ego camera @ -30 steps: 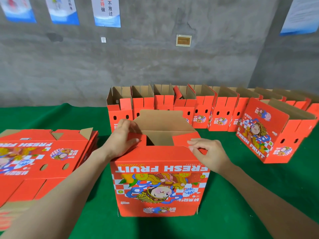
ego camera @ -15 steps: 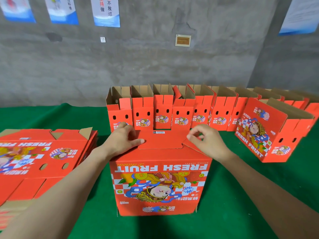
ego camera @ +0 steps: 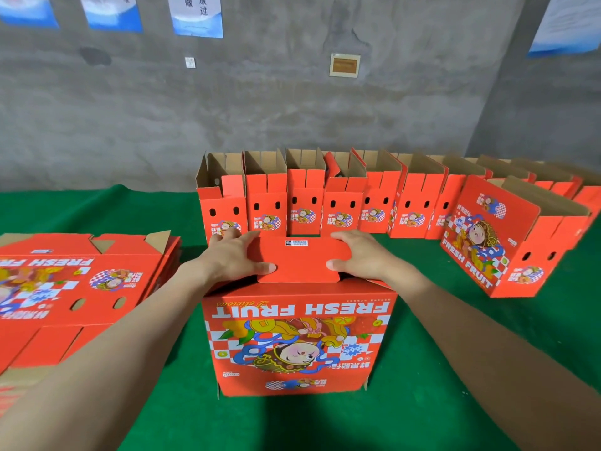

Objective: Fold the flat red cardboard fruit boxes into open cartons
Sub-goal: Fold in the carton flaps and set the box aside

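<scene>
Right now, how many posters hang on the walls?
4. Three in a row at the upper left: the far-left poster, the middle poster, the poster with Chinese characters; the right-corner poster hangs apart. More may lie outside the frame.

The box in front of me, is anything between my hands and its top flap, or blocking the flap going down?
Nothing visible. The left hand and right hand both rest directly on the top flap, which lies flat across the box.
</scene>
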{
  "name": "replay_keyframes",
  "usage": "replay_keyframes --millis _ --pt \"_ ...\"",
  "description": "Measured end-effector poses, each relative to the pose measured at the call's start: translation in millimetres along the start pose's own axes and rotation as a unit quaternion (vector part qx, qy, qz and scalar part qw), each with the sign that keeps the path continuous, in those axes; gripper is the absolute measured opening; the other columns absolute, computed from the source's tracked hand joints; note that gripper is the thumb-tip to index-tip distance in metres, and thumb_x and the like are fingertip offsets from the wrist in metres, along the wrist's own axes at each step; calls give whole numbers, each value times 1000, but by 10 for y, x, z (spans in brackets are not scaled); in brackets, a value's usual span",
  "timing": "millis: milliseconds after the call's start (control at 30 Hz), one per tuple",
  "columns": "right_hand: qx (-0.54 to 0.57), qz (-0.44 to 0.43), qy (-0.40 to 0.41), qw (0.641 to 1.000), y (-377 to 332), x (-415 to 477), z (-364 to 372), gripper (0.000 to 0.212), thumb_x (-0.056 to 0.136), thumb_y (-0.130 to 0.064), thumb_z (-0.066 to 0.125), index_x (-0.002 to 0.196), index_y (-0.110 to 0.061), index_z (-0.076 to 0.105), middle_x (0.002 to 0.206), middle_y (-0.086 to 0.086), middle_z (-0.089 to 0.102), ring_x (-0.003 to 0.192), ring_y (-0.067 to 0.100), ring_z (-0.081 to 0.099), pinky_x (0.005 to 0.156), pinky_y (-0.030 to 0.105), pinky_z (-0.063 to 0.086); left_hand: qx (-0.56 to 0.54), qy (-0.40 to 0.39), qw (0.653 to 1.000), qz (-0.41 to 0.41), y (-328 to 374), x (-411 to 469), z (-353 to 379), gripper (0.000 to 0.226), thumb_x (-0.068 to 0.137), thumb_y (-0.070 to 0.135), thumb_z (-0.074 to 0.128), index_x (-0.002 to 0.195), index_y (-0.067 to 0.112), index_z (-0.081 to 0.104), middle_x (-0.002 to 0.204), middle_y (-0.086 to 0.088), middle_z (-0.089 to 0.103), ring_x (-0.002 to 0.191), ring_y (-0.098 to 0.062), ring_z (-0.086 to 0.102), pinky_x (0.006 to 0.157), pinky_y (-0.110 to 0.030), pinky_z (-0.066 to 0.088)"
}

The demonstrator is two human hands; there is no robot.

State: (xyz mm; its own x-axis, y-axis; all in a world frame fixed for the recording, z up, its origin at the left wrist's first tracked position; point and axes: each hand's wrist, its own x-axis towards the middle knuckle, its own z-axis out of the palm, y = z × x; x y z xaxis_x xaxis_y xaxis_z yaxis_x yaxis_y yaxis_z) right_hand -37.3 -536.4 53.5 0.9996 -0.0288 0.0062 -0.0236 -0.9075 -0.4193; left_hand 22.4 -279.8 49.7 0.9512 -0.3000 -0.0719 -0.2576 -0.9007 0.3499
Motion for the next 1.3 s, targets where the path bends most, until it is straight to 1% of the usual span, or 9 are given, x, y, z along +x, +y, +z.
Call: replay_keyframes --millis 233,533,733,800,867,1000,1067,1133,1300 --pt "-64 -8 24 998 4 -45 69 71 87 -46 62 147 -29 27 152 -1 29 142 22 20 111 46 31 37 21 999 -27 96 -46 21 94 67 67 70 144 33 27 148 -6 26 132 -41 31 104 -50 36" --pt "-96 -19 28 995 12 -95 95 72 88 -50 58 148 -30 23 151 -1 30 141 22 22 107 46 33 48 33 998 -29 85 -97 40 94 66 70 67 143 33 27 149 -6 25 132 -39 31 102 -50 37" --pt "-38 -4 39 998 59 -87 71 66 91 -52 53 148 -29 30 157 1 25 146 21 16 117 40 21 -189 76 979 13 -86 -152 -19 86 70 49 78 143 25 40 144 -9 36 129 -24 43 110 -33 33" --pt "21 3 66 998 75 -91 53 61 90 -47 58 144 -24 41 153 5 32 143 20 25 115 33 23 -326 24 945 16 -252 -220 -4 101 64 39 85 148 27 31 145 -5 40 126 -20 48 108 -35 37" --pt "197 19 113 974 74 -111 20 49 91 -36 63 135 -17 53 145 3 46 135 18 40 107 27 29 -434 -23 901 9 -365 -301 45 108 61 37 84 150 35 22 140 1 51 112 -18 61 98 -38 47" --pt "497 116 166 843 225 -240 3 42 99 -30 49 137 -12 49 141 6 50 128 18 46 103 27 30 -434 -12 900 -32 -389 -333 78 101 59 54 76 145 46 23 126 5 59 98 -24 69 91 -54 52" --pt "500 205 109 834 380 -390 183 34 102 -35 41 120 -10 57 122 9 60 112 25 58 101 37 40 -437 -1 899 -36 -431 -342 76 102 53 59 77 142 41 30 126 3 59 97 -25 69 89 -55 52" --pt "463 249 12 850 439 -583 443 35 102 -33 38 82 -10 55 86 8 62 81 24 62 77 39 47 -446 13 894 -36 -496 -369 99 101 50 60 82 137 36 37 121 1 61 95 -25 69 86 -53 54" --pt "492 177 -22 852 359 -675 413 41 101 -43 36 78 -16 57 74 3 65 75 19 64 71 35 50 -461 91 882 40 -481 -443 -40 75 60 43 74 125 27 40 108 3 64 84 -3 68 69 -22 55"
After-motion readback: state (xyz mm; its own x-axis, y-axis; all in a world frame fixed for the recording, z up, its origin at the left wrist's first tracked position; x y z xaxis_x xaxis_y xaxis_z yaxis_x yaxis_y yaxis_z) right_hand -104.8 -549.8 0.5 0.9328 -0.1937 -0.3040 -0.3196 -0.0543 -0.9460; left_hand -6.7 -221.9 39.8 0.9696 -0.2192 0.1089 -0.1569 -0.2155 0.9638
